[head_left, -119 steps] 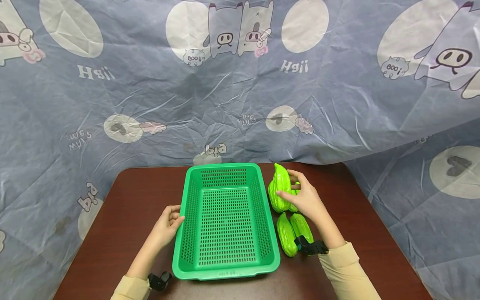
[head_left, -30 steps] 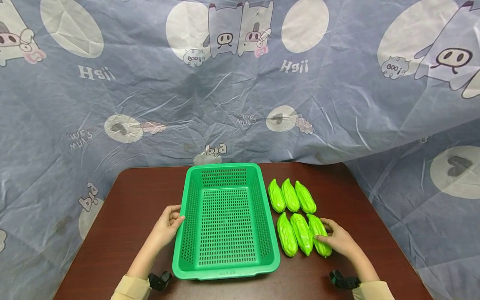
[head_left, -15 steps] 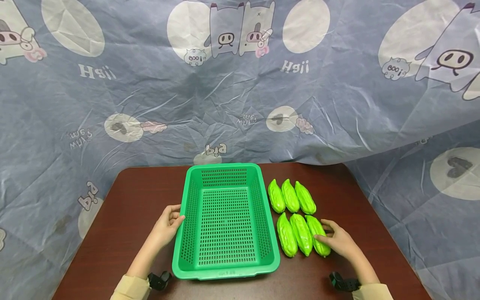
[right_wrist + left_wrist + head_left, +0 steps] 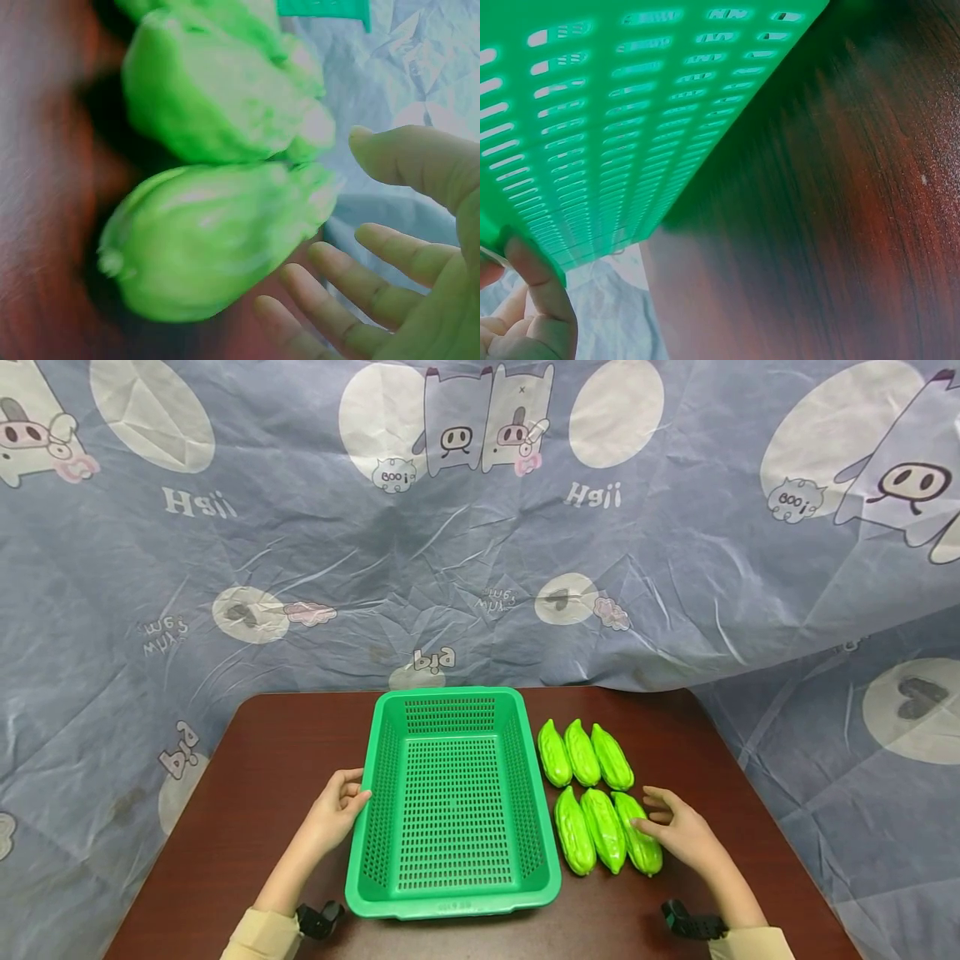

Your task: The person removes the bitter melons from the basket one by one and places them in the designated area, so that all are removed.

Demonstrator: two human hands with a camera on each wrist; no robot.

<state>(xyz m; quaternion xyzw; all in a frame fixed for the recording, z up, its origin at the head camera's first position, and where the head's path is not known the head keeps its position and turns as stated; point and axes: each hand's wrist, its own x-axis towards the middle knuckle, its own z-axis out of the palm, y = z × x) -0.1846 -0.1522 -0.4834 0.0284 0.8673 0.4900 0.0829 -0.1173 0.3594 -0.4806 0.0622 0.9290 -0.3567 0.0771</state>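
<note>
My left hand grips the left rim of a green plastic basket. In the left wrist view, its fingers curl at the rim beside the slotted wall. To the right of the basket lie light green, ridged bitter melons in two rows of three. My right hand hovers at the right side of the front row's rightmost bitter melon. In the right wrist view, the right hand has its fingers spread and holds nothing, with that bitter melon just beyond its fingertips.
The back row of bitter melons lies near the basket's right wall. Everything stands on a dark red-brown table. A blue-grey patterned cloth hangs behind the table and down its sides.
Four seconds ago my right hand held a bitter melon over the back row. Later it nudged the front row's rightmost one left; now it has released that melon and lifted slightly. Left hand unmoved.
</note>
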